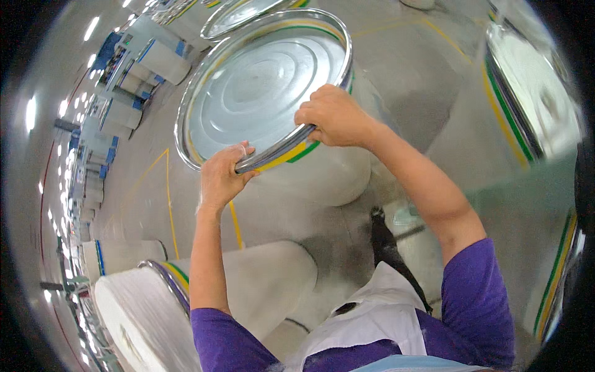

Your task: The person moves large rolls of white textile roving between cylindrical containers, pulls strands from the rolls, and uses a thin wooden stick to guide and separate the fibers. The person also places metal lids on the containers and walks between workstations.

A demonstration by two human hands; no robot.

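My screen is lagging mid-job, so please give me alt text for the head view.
The left hand and right hand grip the near metal rim of a large whitish can with a ringed silvery disc inside. At lower left is another can topped with white material; yellow lines mark the grey floor.

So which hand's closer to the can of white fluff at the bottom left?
Left. The left hand grips another can's near rim, up and right of the fibre-filled can in the picture; the right hand grips that rim farther up and right.
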